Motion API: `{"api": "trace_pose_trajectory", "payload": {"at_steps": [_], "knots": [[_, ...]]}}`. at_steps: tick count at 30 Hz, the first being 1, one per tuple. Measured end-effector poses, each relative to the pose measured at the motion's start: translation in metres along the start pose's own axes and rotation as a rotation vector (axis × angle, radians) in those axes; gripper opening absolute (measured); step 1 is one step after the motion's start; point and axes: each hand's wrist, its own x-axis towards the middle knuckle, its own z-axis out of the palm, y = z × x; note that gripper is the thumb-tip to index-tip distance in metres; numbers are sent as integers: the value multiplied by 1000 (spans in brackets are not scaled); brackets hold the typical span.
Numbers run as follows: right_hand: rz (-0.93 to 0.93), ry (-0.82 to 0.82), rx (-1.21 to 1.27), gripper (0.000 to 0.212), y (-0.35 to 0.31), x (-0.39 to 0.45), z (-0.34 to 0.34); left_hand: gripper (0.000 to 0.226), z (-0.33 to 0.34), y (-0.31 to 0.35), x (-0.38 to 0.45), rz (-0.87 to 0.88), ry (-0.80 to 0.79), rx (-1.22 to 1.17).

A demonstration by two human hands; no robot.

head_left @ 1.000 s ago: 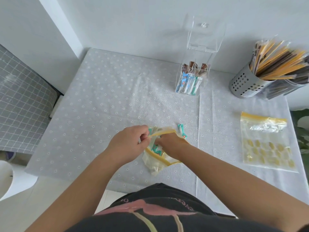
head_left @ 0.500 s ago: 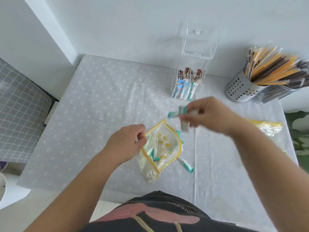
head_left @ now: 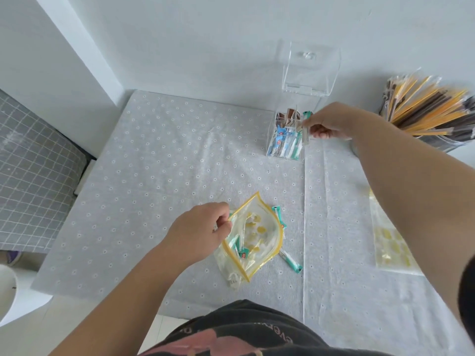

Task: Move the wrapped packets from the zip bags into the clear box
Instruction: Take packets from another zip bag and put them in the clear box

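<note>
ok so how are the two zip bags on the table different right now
The near zip bag is held by the left hand with its mouth gaping open, while the far zip bag lies flat by itself, partly hidden behind the right forearm. The near zip bag has teal-ended wrapped packets in and around it; none are visible in the far zip bag. Both are clear with yellow trim and yellow print.

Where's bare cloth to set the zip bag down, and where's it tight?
Free: the wide stretch left of the clear box and beyond the left hand. Also the strip between the open zip bag and the box. Crowded: beside the bag, where loose packets lie, and the right edge with the second zip bag.
</note>
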Motion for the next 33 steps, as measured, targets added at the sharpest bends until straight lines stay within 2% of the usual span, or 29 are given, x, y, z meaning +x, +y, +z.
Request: {"api": "trace_pose_trajectory", "payload": {"at_steps": [4,7,11,14,19,21,24,26,28,30,31,33], "knots": [[18,75,4,15,4,14,10,21,1,-2,0,-11,0,2],[-63,150,115,6,5,12,8,21,1,-3,1,-10,-9,5],[-153,290,255,14,9,11,-3,21,2,-2,4,-12,-20,-1],[-189,349,118,9,16,6,-1,21,4,-1,7,-10,-28,-1],[-187,275,-93,30,23,5,7,20,3,4,10,1,-25,-10],[-211,311,-133,34,23,2,9,20,1,5,10,4,-19,-11],[-320,450,-190,24,19,-23,17,21,-1,4,8,1,-6,-37],[-423,469,-141,15,14,-56,35,22,-2,4,5,-9,-3,-50],[-471,362,-47,19,10,-100,59,21,-3,3,3,-18,-7,-46],[-478,98,-10,29,8,-145,86,21,-4,3,2,-16,-4,-42],[-484,-51,-48,31,7,-162,101,20,-4,3,1,-12,0,-42],[-492,-308,-296,30,12,-178,134,19,-5,5,-1,-12,-1,-40]]}}
